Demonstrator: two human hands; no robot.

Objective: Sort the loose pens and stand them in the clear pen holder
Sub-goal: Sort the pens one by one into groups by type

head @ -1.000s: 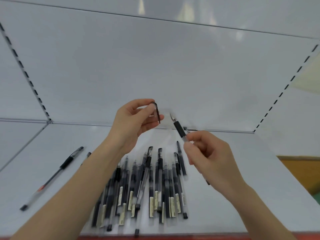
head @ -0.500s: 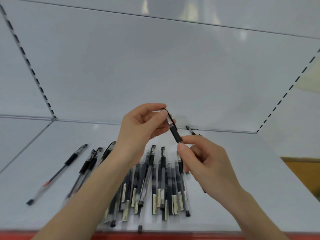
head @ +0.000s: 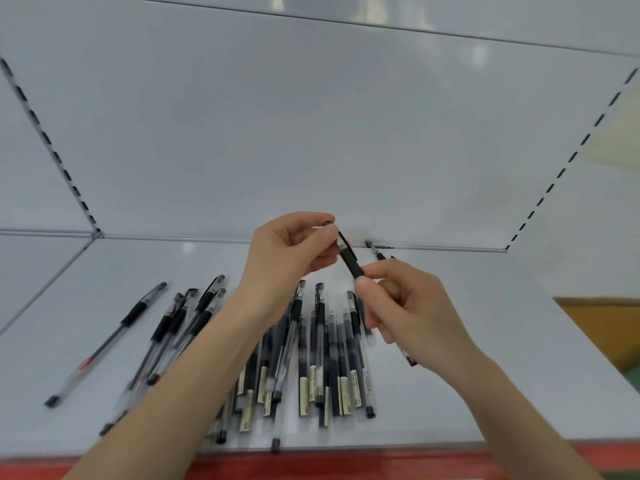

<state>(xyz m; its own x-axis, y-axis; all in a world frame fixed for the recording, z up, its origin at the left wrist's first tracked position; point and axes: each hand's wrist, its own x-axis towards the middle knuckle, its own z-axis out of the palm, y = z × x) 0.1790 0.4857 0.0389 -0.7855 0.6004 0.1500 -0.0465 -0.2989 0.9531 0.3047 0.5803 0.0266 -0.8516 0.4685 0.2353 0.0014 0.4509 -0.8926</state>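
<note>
Above the shelf, my right hand [head: 405, 306] grips a black-grip pen [head: 353, 266] by its barrel, tip end pointing up and left. My left hand [head: 289, 249] pinches the pen's clear cap [head: 337, 233] with a black clip, which sits over the pen's tip. Below both hands, several black pens [head: 325, 351] lie side by side on the white shelf [head: 450, 393]. Further left lies a second cluster of black-grip pens [head: 180, 320], and one single pen [head: 114, 337] lies apart at the far left. No clear pen holder is in view.
The shelf has a white back panel [head: 311, 133] and slotted uprights at both sides. A red strip [head: 311, 465] runs along the front edge. Another pen [head: 375, 251] lies at the back seam, right of my hands. An orange surface [head: 602, 327] shows at the right.
My hands have come together: the cap in my left hand, apart from the pen a second ago, now sits over the tip. The view has shifted, showing more pens on the left.
</note>
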